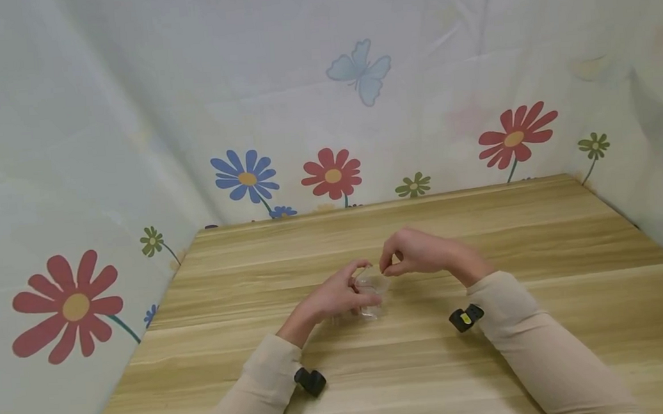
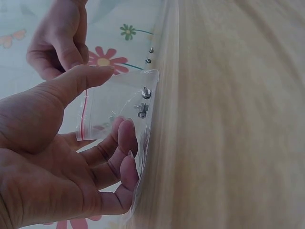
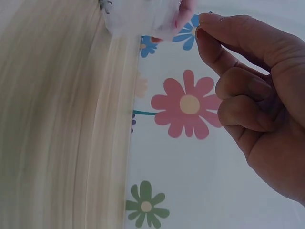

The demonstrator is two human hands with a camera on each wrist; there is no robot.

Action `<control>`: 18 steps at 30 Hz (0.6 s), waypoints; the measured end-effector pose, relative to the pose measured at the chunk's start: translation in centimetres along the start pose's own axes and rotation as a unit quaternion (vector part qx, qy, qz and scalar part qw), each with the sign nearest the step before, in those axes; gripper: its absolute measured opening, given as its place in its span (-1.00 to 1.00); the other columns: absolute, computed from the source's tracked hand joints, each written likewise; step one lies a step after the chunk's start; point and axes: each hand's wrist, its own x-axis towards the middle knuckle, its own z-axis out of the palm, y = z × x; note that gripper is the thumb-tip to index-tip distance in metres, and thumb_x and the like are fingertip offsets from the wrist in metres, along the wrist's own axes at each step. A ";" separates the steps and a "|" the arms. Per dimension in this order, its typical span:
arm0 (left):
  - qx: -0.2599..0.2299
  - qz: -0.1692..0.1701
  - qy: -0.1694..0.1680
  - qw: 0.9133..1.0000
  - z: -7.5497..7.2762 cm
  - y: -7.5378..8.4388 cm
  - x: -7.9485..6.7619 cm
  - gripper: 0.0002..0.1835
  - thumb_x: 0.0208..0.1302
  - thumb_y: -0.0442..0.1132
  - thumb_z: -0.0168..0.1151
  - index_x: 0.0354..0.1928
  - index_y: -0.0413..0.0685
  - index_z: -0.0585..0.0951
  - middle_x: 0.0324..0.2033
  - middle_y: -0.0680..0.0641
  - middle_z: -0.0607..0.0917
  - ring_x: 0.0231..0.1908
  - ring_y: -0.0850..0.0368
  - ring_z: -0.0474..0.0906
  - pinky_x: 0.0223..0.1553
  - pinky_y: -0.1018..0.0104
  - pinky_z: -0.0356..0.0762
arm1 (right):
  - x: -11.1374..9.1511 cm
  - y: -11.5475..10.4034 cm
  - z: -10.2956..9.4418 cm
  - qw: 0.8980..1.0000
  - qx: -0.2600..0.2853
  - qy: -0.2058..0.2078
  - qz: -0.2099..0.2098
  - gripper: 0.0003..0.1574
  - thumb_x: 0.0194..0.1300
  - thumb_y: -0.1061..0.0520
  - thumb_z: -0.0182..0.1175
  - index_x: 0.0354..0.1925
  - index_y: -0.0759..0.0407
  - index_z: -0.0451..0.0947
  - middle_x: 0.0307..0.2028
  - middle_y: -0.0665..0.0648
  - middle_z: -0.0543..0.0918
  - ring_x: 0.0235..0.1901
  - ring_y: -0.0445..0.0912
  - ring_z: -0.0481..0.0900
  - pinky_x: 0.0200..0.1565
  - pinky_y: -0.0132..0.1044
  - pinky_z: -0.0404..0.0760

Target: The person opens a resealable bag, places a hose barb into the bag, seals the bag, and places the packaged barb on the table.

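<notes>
My left hand [image 1: 337, 294] holds a small clear zip bag [image 2: 121, 93] with a red line along its mouth, its thumb on one side and fingers curled on the other. Inside the bag lie small metal screws [image 2: 142, 110]. Two more small metal pieces [image 2: 151, 49] show past the bag, close to the tabletop. To the right of the bag, my right hand [image 1: 421, 252] hovers above the table, thumb and index fingertips pinched together and the other fingers curled. Nothing can be made out between those fingertips [image 3: 205, 21].
The wood-grain table [image 1: 492, 362] stretches out around both hands. A white cloth printed with flowers [image 1: 324, 105] hangs behind the table and along its sides. Black wrist cameras [image 1: 310, 381] sit on both sleeves.
</notes>
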 end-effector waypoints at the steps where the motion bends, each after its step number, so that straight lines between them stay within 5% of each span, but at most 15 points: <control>1: 0.001 0.000 0.000 1.000 0.0 0.0 0.0 -0.10 0.20 -0.04 0.47 0.49 0.02 0.19 -0.43 -0.09 0.62 -0.48 0.00 0.56 -0.37 0.22 0.50 | 0.2 0.0 0.2 1.000 0.001 -0.005 0.005 -0.93 0.28 0.27 0.35 -0.27 0.16 0.77 -0.36 -0.10 0.70 -0.43 -0.18 0.52 -0.34 -0.33 0.54; 6: 0.006 0.001 0.000 1.000 0.0 -0.2 0.0 -0.09 0.20 -0.04 0.47 0.50 0.02 0.18 -0.43 -0.08 0.64 -0.47 -0.01 0.59 -0.35 0.22 0.51 | 1.0 -0.1 1.0 0.999 -0.002 -0.026 0.020 -0.93 0.28 0.29 0.35 -0.27 0.24 0.77 -0.37 -0.09 0.69 -0.37 -0.10 0.58 -0.27 -0.33 0.57; 18: 0.005 -0.001 -0.002 1.000 0.1 -0.1 0.0 -0.09 0.19 -0.04 0.48 0.50 0.07 0.19 -0.40 -0.10 0.63 -0.46 0.00 0.58 -0.36 0.23 0.50 | 1.1 0.0 1.4 0.999 -0.034 -0.035 0.020 -0.94 0.25 0.27 0.39 -0.28 0.23 0.78 -0.36 -0.09 0.71 -0.37 -0.27 0.58 -0.21 -0.33 0.60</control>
